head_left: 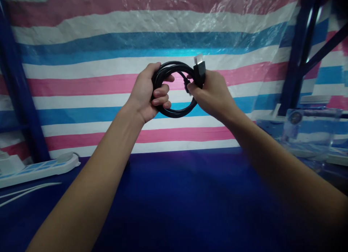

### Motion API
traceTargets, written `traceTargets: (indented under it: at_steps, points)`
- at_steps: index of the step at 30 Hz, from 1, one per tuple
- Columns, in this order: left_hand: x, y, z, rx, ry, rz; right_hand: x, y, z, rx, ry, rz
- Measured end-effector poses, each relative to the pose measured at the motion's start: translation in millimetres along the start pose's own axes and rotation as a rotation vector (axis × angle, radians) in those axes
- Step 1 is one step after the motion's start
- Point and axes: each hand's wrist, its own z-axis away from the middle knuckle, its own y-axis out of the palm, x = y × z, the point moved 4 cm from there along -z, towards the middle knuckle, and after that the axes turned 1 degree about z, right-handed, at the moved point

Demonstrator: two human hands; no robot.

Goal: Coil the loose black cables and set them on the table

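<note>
A black HDMI cable [176,113], wound into a round coil, is held up in the air between both hands. My left hand [148,91] has its fingers wrapped around the left side of the coil. On the opposite side, my right hand [213,91] is closed on the coil near the cable's ends. One plug [199,69] points upward with its silver metal tip showing above the right hand. A second, smaller-looking black end [187,84] sits inside the ring by the right fingertips, partly covered.
Below lies a dark blue tabletop [179,201]. A white power strip [40,170] and white cables [29,189] are at the left. Clear plastic containers [310,132] stand at the right. Behind hangs a striped plastic sheet [108,118] between blue metal posts [296,53].
</note>
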Motion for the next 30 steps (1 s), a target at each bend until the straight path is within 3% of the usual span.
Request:
traceTargets:
  at_steps: [4,7,12,16,20,26,30]
  points:
    - [1.9,6.2,1.9,0.076,-0.049,-0.073,9.5,-8.2,-0.4,-0.011,-0.070,0.284]
    - [7.7,10.3,2.8,0.138,-0.106,-0.133,25.1,-9.6,0.1,0.045,-0.189,0.326]
    - [8.7,12.7,6.5,0.159,-0.145,-0.256,30.3,-3.2,0.4,0.250,-0.221,0.046]
    - [5.7,15.6,9.1,0.125,-0.072,-0.323,17.7,0.6,-0.2,0.266,-0.156,-0.177]
    - [6.1,19.4,7.2,0.090,-0.008,-0.249,11.9,2.7,-1.2,0.210,-0.027,-0.328]
    - [-11.4,30.5,11.5,0.055,0.138,-0.008,5.0,4.0,-1.8,-0.166,0.358,-0.642]
    - [-17.9,29.7,16.9,0.004,0.109,-0.057,10.0,2.7,-3.4,-0.151,0.242,-0.526]
